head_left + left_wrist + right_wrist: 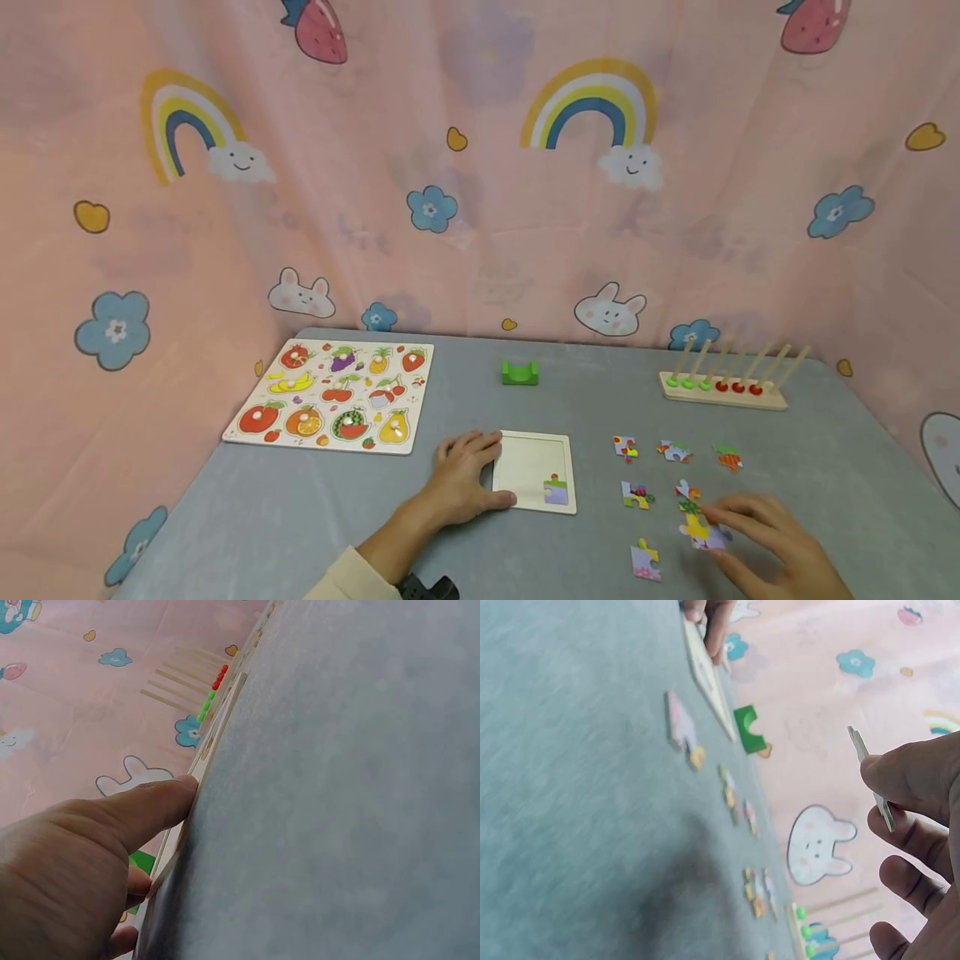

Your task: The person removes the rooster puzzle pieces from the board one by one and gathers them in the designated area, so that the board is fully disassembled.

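Observation:
In the head view my left hand [467, 482] holds the left edge of a pale square puzzle tray [525, 467], thumb near its front corner and fingers at the far one. One purple-and-green puzzle piece [556, 490] lies in the tray's front right corner. My right hand [776, 542] pinches a yellow-and-lilac puzzle piece [703, 532] between thumb and fingers. The right wrist view shows this held piece [871, 778] edge-on, lifted off the table. Several loose puzzle pieces [636, 495] lie between the tray and my right hand.
A fruit peg board [330, 396] lies at the left. Behind the tray stands a green notched block [520, 373]. A wooden peg stand [723, 392] with green and red beads is at the back right. Patterned pink cloth hangs behind the grey table [300, 517].

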### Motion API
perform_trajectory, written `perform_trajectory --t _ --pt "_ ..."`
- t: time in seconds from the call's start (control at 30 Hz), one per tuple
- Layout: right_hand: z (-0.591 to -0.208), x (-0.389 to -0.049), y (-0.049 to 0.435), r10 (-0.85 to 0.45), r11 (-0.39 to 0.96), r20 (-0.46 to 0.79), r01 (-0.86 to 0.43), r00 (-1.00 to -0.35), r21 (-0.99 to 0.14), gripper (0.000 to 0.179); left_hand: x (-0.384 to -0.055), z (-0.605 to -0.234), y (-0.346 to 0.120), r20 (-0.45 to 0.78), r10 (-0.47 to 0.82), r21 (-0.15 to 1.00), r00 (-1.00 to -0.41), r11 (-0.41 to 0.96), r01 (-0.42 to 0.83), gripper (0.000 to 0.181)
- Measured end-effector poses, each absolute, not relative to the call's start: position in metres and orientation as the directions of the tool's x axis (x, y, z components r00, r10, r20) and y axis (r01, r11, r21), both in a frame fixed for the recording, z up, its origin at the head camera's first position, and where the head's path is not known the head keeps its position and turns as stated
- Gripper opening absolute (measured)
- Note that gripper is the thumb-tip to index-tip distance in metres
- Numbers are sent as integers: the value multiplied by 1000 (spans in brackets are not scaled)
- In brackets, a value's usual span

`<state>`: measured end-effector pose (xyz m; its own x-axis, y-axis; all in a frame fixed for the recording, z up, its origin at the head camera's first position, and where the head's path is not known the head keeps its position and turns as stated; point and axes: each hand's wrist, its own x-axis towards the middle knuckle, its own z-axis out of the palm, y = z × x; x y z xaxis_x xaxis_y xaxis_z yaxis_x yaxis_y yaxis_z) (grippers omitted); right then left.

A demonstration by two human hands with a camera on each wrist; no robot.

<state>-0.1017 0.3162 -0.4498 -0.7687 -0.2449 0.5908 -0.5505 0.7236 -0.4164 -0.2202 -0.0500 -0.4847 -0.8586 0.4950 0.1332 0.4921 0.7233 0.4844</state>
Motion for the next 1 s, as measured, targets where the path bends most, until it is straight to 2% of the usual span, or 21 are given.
perform_trajectory --t 0.13,0.33,0.67,0.8,1.0 --pt "-459 -101 322 -201 755 551 -487 -810 -439 54 -220 -485 -50 144 497 482 -856 720 499 73" --pt "-474 -100 330 -152 825 421 -349 -894 -444 41 -220 -486 -50 144 499 490 -855 715 499 74" --pt "-490 -102 337 -112 850 309 -252 -945 -462 36 -221 -485 -50 123 492 490 -862 725 484 74" --pt "-495 -104 343 -134 856 258 -243 -957 -456 36 -221 -485 -50 116 490 486 -864 730 480 74" --pt "-503 -107 350 -220 828 331 -355 -918 -434 35 -221 -483 -49 102 486 495 -868 732 468 74"
